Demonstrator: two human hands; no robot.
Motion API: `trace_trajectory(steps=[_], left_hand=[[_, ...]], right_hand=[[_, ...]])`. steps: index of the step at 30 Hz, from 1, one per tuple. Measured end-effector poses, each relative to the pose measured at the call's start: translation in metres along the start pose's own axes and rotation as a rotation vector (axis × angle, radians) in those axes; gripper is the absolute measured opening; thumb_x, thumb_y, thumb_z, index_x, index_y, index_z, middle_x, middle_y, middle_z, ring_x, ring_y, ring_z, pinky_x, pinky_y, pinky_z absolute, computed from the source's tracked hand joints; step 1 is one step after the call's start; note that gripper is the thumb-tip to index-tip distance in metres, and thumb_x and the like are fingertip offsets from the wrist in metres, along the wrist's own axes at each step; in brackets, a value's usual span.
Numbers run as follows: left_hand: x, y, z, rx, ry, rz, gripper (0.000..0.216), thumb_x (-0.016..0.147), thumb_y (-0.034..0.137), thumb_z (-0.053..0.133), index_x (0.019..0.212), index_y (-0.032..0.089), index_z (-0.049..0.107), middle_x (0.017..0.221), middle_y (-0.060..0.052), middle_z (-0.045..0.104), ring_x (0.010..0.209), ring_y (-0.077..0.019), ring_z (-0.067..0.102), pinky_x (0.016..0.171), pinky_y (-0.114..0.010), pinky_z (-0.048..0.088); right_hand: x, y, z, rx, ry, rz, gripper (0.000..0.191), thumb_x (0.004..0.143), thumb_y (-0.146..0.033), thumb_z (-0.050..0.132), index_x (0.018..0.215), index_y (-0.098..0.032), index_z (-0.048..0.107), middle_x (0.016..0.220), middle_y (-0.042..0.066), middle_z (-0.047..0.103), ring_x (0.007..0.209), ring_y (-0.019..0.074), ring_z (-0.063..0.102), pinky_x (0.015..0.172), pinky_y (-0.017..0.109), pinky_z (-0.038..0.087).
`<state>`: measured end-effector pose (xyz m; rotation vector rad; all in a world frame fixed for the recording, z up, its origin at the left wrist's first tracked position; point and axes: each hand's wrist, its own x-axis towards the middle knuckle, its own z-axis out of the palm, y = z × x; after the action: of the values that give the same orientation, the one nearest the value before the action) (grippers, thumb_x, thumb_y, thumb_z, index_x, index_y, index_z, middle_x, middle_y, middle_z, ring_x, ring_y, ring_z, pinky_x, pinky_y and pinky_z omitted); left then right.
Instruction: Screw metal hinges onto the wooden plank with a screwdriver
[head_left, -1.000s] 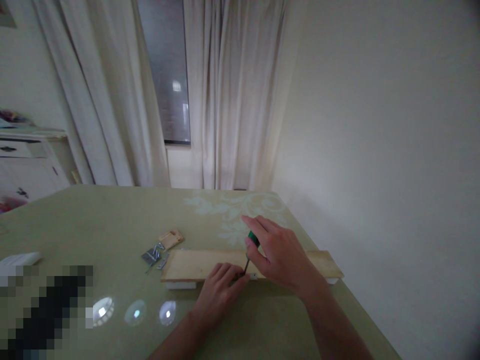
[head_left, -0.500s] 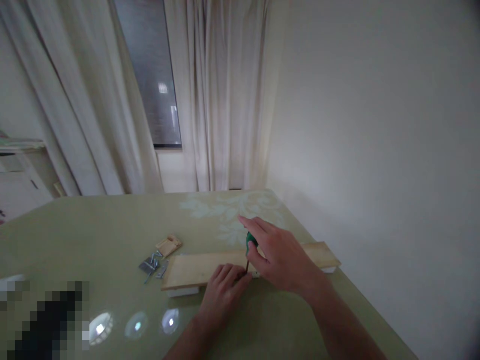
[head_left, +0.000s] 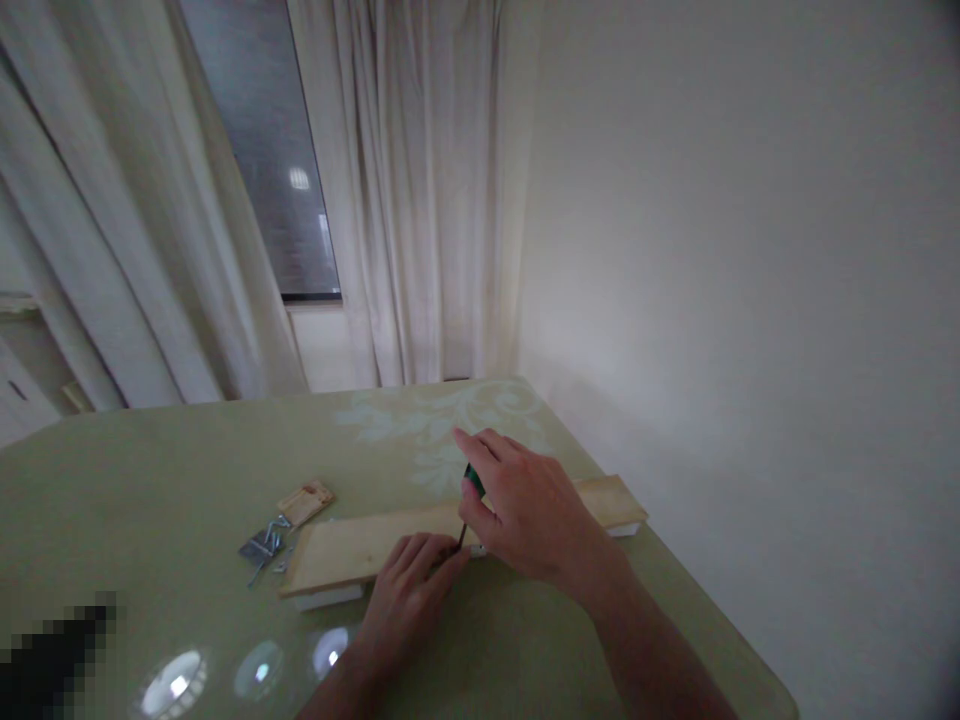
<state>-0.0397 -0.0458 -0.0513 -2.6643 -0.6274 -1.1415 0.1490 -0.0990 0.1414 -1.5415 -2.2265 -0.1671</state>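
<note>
A long pale wooden board (head_left: 360, 550) lies across the table, raised on white blocks (head_left: 330, 598) at its ends. My right hand (head_left: 525, 510) is closed around the green handle of a screwdriver (head_left: 473, 480), index finger stretched out over its top. The dark shaft slants down to the board's near edge, where its tip is hidden by my left fingers. My left hand (head_left: 411, 590) grips that edge, thumb in front and fingers on top, close beside the tip. A small light metal fitting (head_left: 478, 550) shows on the edge just right of my left thumb.
Left of the board lie a small wooden piece (head_left: 306, 502) and a little pile of metal hardware (head_left: 262, 545). The green table (head_left: 165, 470) meets a white wall (head_left: 712, 300) along its right side. Curtains (head_left: 405, 200) hang behind.
The view has turned slightly right, so everything appears further left. Both hands keep their places at the board's edge, and the screwdriver stands at a similar slant.
</note>
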Motion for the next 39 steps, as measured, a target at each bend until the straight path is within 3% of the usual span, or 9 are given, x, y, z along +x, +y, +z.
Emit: trace_trajectory(steps=[2, 5, 9, 16, 22, 25, 30, 35, 39], left_hand=[[0.000, 0.000, -0.001, 0.002, -0.006, 0.013, 0.030, 0.107, 0.019, 0.043, 0.123, 0.019, 0.069, 0.107, -0.010, 0.070, 0.093, -0.0217, 0.062, 0.082, -0.036, 0.052], [0.000, -0.001, -0.002, 0.014, -0.014, 0.016, 0.030, 0.108, 0.020, 0.042, 0.123, 0.018, 0.069, 0.107, -0.011, 0.070, 0.094, -0.0221, 0.062, 0.082, -0.036, 0.052], [-0.002, -0.001, -0.001, 0.028, -0.017, 0.012, 0.028, 0.107, 0.020, 0.045, 0.124, 0.019, 0.069, 0.108, -0.011, 0.071, 0.096, -0.0227, 0.062, 0.084, -0.037, 0.051], [-0.003, 0.001, -0.001, 0.028, -0.029, -0.009, 0.027, 0.105, 0.017, 0.049, 0.123, 0.020, 0.070, 0.107, -0.010, 0.071, 0.095, -0.0227, 0.062, 0.084, -0.036, 0.050], [-0.003, -0.001, 0.000, 0.036, -0.021, -0.008, 0.028, 0.105, 0.015, 0.049, 0.123, 0.020, 0.069, 0.109, -0.009, 0.071, 0.096, -0.0215, 0.063, 0.085, -0.036, 0.051], [-0.002, 0.000, -0.001, 0.040, -0.032, -0.002, 0.026, 0.106, 0.017, 0.049, 0.122, 0.020, 0.069, 0.108, -0.009, 0.071, 0.093, -0.0216, 0.062, 0.083, -0.036, 0.050], [-0.002, 0.000, -0.001, 0.016, -0.027, -0.011, 0.026, 0.105, 0.019, 0.051, 0.121, 0.021, 0.070, 0.104, -0.009, 0.071, 0.091, -0.0214, 0.062, 0.081, -0.036, 0.049], [-0.003, -0.002, 0.001, 0.029, -0.024, 0.006, 0.027, 0.106, 0.018, 0.048, 0.121, 0.019, 0.070, 0.106, -0.010, 0.071, 0.092, -0.0216, 0.062, 0.082, -0.036, 0.049], [-0.002, -0.001, 0.003, 0.022, -0.003, 0.002, 0.026, 0.107, 0.018, 0.047, 0.120, 0.018, 0.069, 0.105, -0.009, 0.071, 0.091, -0.0216, 0.062, 0.081, -0.036, 0.048]], right_hand=[[0.000, 0.005, 0.000, 0.081, -0.029, -0.065, 0.048, 0.104, -0.027, 0.047, 0.152, -0.022, 0.046, 0.130, 0.009, 0.070, 0.114, 0.0234, 0.067, 0.088, 0.033, 0.048], [0.010, 0.008, 0.008, 0.073, -0.056, -0.049, 0.033, 0.108, -0.044, 0.046, 0.133, -0.028, 0.061, 0.113, 0.005, 0.075, 0.100, 0.0219, 0.071, 0.080, 0.031, 0.047], [0.017, 0.004, 0.014, -0.055, -0.041, 0.037, 0.047, 0.105, -0.063, 0.042, 0.107, -0.025, 0.068, 0.094, 0.005, 0.076, 0.083, 0.0229, 0.071, 0.068, 0.031, 0.043], [0.001, 0.006, -0.003, 0.114, -0.030, -0.084, 0.044, 0.103, -0.028, 0.049, 0.147, -0.024, 0.052, 0.124, 0.007, 0.071, 0.106, 0.0217, 0.068, 0.084, 0.031, 0.046], [0.020, 0.004, 0.017, -0.038, -0.018, 0.030, 0.043, 0.108, -0.057, 0.041, 0.109, -0.024, 0.068, 0.094, 0.005, 0.075, 0.081, 0.0206, 0.070, 0.065, 0.029, 0.039], [0.019, -0.003, 0.020, -0.082, -0.008, 0.033, 0.051, 0.105, -0.065, 0.040, 0.114, -0.022, 0.067, 0.097, 0.006, 0.075, 0.084, 0.0227, 0.070, 0.065, 0.030, 0.041], [0.005, -0.005, 0.009, -0.009, 0.039, -0.049, 0.048, 0.103, -0.029, 0.048, 0.149, -0.017, 0.049, 0.129, 0.012, 0.069, 0.113, 0.0248, 0.064, 0.084, 0.033, 0.049], [0.017, 0.004, 0.017, -0.029, -0.006, -0.013, 0.030, 0.109, -0.038, 0.041, 0.123, -0.026, 0.065, 0.103, 0.004, 0.074, 0.091, 0.0204, 0.069, 0.072, 0.029, 0.044], [0.023, 0.000, 0.024, -0.053, 0.009, 0.042, 0.040, 0.109, -0.050, 0.038, 0.106, -0.023, 0.068, 0.098, 0.005, 0.072, 0.087, 0.0208, 0.069, 0.067, 0.029, 0.041]])
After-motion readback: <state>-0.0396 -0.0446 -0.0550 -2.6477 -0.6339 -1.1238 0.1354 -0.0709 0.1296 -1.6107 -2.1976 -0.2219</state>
